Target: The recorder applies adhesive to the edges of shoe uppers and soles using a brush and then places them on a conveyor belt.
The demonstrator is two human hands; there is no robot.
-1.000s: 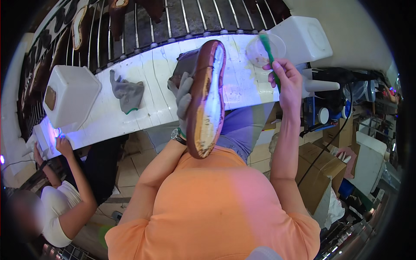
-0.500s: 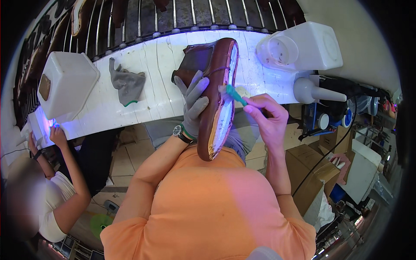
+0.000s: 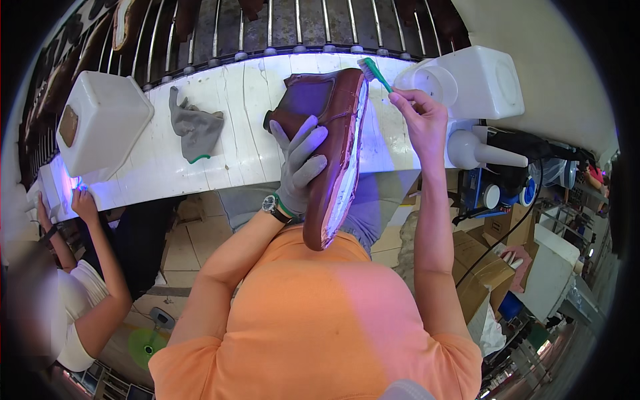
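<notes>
- Gloved fingers of the left hand [image 3: 301, 167] lie slightly spread across the side of a brown leather ankle boot [image 3: 341, 143], holding it, while the bare right hand [image 3: 421, 120] pinches a green-handled brush [image 3: 379, 75] between thumb and forefinger.
- The brush's bristles sit at the boot's heel edge; we cannot tell whether they press on it.
- We see the boot tipped on its side at the table's near edge, heel over the tabletop, toe toward the wearer's orange shirt [image 3: 320, 313], pale underside facing right.
- Across the scuffed white table [image 3: 247, 157] lie a loose gray glove [image 3: 198, 130] and, at left, a white plastic jug [image 3: 110, 127]; at right, a clear plastic cup [image 3: 433, 83] stands against a second jug [image 3: 493, 83], near a white squeeze bottle [image 3: 467, 150].
- Metal rods [image 3: 270, 27] line up behind the table; cardboard boxes [image 3: 477, 263] crowd the tiled floor [image 3: 208, 240] at right, and a co-worker [image 3: 100, 300] sits at left.
- We find the left arm bent inward, a wristwatch [image 3: 270, 203] above the glove's cuff, and the right forearm nearly upright, its hand turned left.
</notes>
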